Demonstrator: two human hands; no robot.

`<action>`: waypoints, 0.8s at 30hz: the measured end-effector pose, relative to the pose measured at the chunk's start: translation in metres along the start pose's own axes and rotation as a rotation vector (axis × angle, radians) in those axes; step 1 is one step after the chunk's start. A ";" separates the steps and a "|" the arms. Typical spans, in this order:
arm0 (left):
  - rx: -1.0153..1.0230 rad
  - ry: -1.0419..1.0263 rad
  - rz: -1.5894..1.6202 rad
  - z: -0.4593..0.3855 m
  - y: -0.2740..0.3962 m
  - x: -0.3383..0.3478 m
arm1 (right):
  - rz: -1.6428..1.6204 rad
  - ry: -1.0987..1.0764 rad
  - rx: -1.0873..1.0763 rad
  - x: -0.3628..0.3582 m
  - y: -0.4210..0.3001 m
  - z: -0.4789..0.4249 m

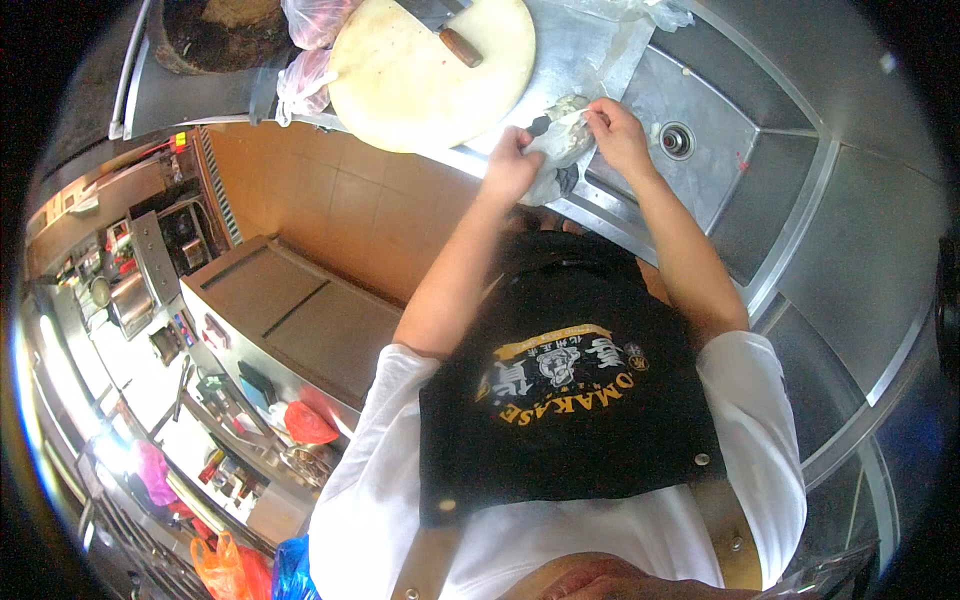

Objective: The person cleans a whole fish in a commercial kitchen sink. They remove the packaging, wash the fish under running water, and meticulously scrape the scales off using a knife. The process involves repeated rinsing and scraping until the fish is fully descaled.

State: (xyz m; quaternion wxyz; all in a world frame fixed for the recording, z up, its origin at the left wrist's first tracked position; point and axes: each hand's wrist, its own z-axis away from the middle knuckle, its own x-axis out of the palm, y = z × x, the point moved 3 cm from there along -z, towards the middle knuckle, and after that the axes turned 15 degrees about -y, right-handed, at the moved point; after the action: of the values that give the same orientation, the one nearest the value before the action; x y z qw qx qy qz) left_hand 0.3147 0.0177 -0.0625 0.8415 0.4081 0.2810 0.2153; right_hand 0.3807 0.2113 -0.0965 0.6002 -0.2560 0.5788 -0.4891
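Note:
My left hand (513,166) pinches one side of a thin, pale plastic bag (551,146) above the steel counter's front edge. At the bag's upper right, my right hand (616,135) grips its rim between thumb and fingers. Pale, lumpy contents show in and behind the bag, too unclear to name. Small black pieces lie against the bag near my left hand; what they are is not clear. A round, pale cutting board (435,82) is left of the bag, bearing a cleaver whose wooden handle (460,47) points toward me.
A steel sink (690,97) with a round drain (676,141) adjoins the counter on the right. Tied plastic bags (304,86) sit beside the board at left, near a dark round chopping block (217,37). A steel-sided cabinet (292,307) stands across the tiled floor (337,195).

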 end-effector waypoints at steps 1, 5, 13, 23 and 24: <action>-0.019 -0.023 -0.086 -0.003 0.000 -0.002 | -0.272 -0.087 0.042 0.009 -0.001 0.001; -0.054 -0.231 -0.151 -0.029 0.000 0.001 | -0.542 -0.244 0.095 0.007 -0.028 0.008; -0.063 0.008 -0.541 -0.026 0.026 0.041 | -0.644 -0.274 0.155 0.008 -0.022 -0.004; 0.023 -0.058 -0.582 -0.010 0.026 0.039 | -1.332 0.042 0.427 0.027 -0.009 -0.007; -0.017 -0.043 -0.572 -0.010 0.029 0.036 | -1.398 0.077 0.437 0.029 -0.005 -0.007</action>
State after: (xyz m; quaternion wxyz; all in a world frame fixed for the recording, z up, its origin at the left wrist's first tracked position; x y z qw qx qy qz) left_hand 0.3311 0.0616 -0.0550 0.8772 0.3097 0.3649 -0.0372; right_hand 0.3688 0.1858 -0.1067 0.1649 -0.4227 0.1903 -0.8706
